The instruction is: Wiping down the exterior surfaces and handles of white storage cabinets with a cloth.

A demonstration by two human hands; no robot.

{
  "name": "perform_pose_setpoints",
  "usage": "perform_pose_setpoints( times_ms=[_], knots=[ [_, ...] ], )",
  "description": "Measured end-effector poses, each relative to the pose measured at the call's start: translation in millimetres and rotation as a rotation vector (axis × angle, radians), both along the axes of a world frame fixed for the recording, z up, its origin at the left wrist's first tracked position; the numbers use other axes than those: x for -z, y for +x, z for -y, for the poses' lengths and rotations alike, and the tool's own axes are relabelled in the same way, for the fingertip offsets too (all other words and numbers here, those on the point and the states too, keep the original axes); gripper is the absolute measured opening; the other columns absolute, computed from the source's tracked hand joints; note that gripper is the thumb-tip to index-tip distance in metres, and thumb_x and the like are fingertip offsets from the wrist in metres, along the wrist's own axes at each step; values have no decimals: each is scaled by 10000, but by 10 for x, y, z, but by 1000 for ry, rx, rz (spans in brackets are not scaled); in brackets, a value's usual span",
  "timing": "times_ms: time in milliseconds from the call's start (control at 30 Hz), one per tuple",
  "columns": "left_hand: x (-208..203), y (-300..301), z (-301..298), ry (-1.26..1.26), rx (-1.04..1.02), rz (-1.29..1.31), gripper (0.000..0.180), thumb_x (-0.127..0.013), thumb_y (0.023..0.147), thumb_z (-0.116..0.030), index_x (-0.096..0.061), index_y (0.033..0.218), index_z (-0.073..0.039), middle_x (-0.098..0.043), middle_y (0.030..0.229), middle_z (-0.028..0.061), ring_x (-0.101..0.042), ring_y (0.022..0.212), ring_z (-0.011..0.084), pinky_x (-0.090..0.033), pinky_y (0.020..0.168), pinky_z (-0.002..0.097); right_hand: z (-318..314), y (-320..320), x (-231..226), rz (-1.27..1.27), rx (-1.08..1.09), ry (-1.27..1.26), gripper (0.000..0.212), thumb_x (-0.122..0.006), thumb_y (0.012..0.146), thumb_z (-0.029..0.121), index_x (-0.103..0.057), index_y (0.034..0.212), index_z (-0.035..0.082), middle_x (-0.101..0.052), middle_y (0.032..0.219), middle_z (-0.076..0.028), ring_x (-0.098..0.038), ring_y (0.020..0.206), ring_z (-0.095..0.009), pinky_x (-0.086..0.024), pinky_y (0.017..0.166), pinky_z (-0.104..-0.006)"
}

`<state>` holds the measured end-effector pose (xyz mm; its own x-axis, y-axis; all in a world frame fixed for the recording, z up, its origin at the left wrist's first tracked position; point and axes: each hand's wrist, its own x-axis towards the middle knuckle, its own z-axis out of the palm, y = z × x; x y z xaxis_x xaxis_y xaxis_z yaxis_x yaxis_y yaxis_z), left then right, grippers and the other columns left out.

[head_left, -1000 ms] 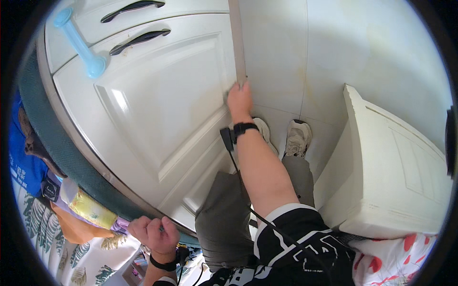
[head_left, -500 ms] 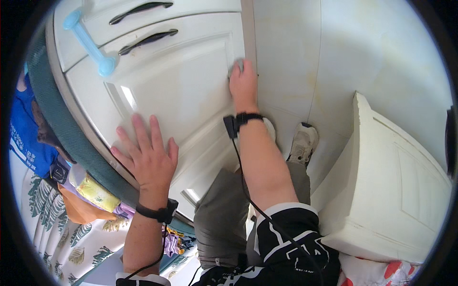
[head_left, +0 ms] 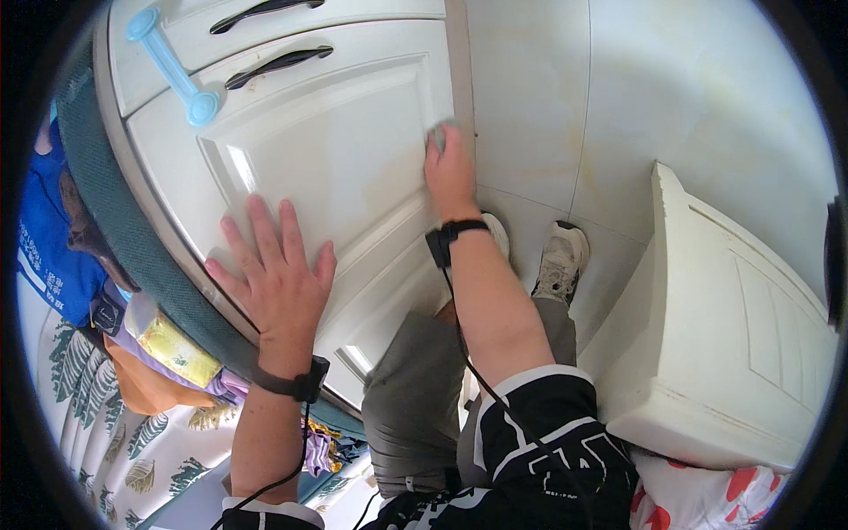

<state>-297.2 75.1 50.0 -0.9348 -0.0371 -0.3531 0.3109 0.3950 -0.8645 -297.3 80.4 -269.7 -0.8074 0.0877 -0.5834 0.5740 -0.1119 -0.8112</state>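
My left hand (head_left: 286,281) lies on the white cabinet door (head_left: 309,132), palm down, fingers stretched and spread. At the door's right edge, the closed fingers of my right hand (head_left: 453,172) press a small grey thing (head_left: 439,138) against the surface. Most of that grey thing is covered by the fingers, so its kind does not show. A dark curved handle (head_left: 279,67) is fixed near the top of the door. Left of it, a light-blue strap latch (head_left: 173,69) bridges the door and the neighbouring panel.
A teal cushioned edge (head_left: 132,208) runs along the left, beside a blue bag (head_left: 57,234), a yellow pack (head_left: 177,346) and a leaf-print cloth (head_left: 115,442). A cream-coloured furniture piece (head_left: 724,327) stands at the right. My shoe (head_left: 560,261) rests on the pale tiled floor (head_left: 530,106).
My right hand has slid a little nearer to me along the door's right edge, with the grey thing still in it. My left hand stays spread on the door. The view has shifted slightly.
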Motion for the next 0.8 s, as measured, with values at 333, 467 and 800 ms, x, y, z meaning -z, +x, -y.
perform_pose_setpoints(
  times_ms=[333,467,800],
  knots=[
    [37,7,-53,17,-12,12,754,-669,847,-543,-519,1510,-217,-334,1674,107,-229,1557,414,-111,1185,707,-79,47,53,-58,33,28,265,-620,957,183,-608,1190,56,-667,1151,-232,-626,1085,-464,-508,919,-531],
    [-33,21,-43,80,-2,-24,695,-692,841,-488,-564,1465,-209,-349,1666,107,-234,1554,418,-105,1191,705,-199,-794,-59,0,9,-11,234,-607,961,182,-604,1155,53,-653,1161,-236,-611,1087,-467,-501,903,-540],
    [-266,-39,-175,308,-150,102,555,-747,816,-387,-663,1330,-194,-373,1654,90,-226,1567,384,-89,1208,692,-206,992,220,8,-436,65,316,-565,999,263,-606,1248,74,-658,1219,-223,-616,1116,-452,-506,951,-532]
  ],
)
